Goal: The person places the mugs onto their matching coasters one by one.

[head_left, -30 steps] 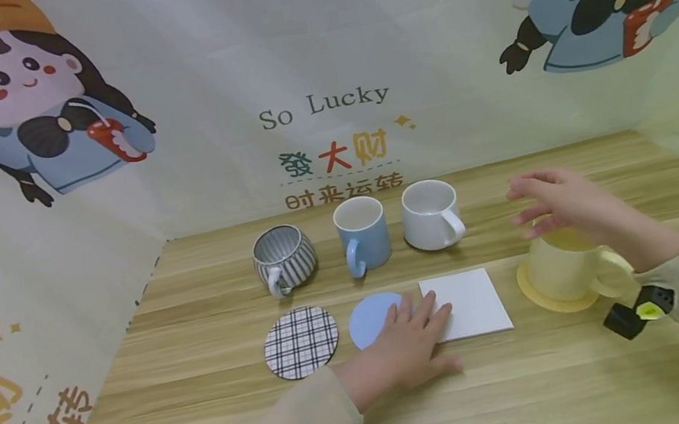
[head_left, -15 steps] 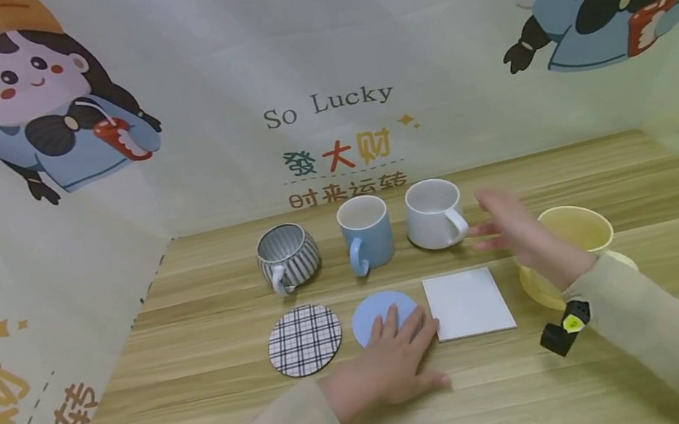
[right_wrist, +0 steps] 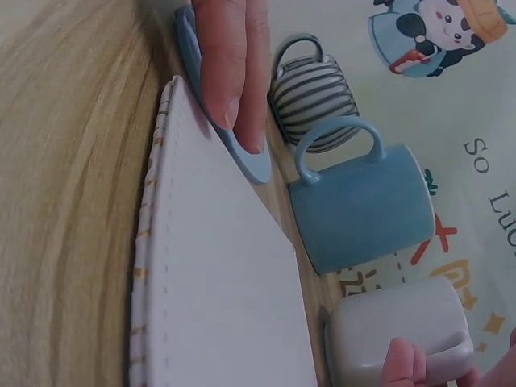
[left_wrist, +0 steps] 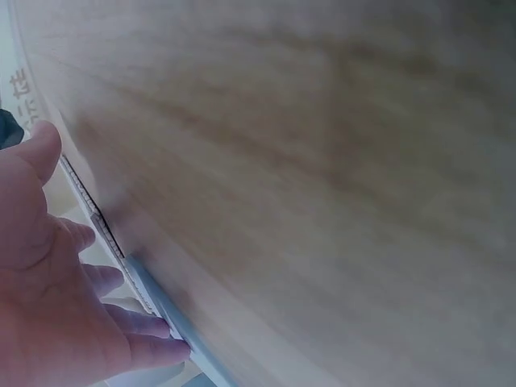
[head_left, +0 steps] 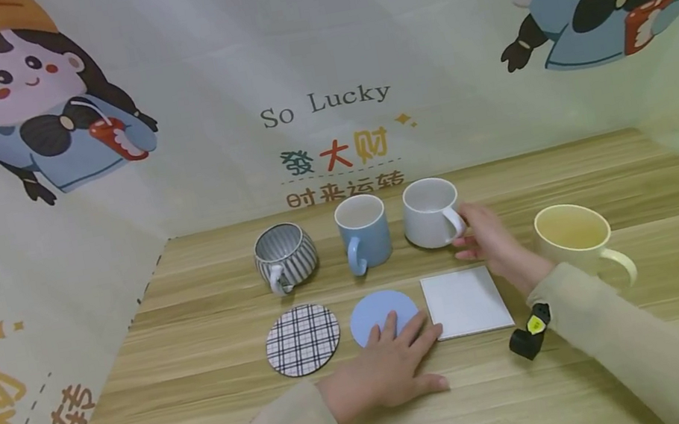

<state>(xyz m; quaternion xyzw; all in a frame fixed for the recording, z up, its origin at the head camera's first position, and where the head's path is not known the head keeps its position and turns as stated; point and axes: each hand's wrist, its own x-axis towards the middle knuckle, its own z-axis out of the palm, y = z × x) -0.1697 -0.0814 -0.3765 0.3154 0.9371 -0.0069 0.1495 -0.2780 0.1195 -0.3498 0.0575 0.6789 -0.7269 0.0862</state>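
My left hand [head_left: 390, 366] lies with fingers spread over the near part of a round blue coaster [head_left: 383, 304]. One of its fingertips is right at the corner of a square white coaster [head_left: 467, 302]. My right hand [head_left: 490, 238] is at the handle of a white mug [head_left: 428, 219]. In the right wrist view its fingertips [right_wrist: 401, 364] come round that handle from both sides, and the white mug stands upright on the table. A light blue mug [head_left: 365, 234] and a grey striped mug [head_left: 287, 255] stand left of it.
A round plaid coaster [head_left: 303, 340] lies left of the blue one. Right of my right forearm, a yellow mug [head_left: 572, 239] stands, its base partly hidden by the sleeve. A printed cloth [head_left: 213, 113] hangs behind the wooden table [head_left: 207, 387].
My right hand has moved left from above the yellow mug to the white mug's handle. My left hand has shifted slightly left, off the white coaster's face. The mugs have stayed put.
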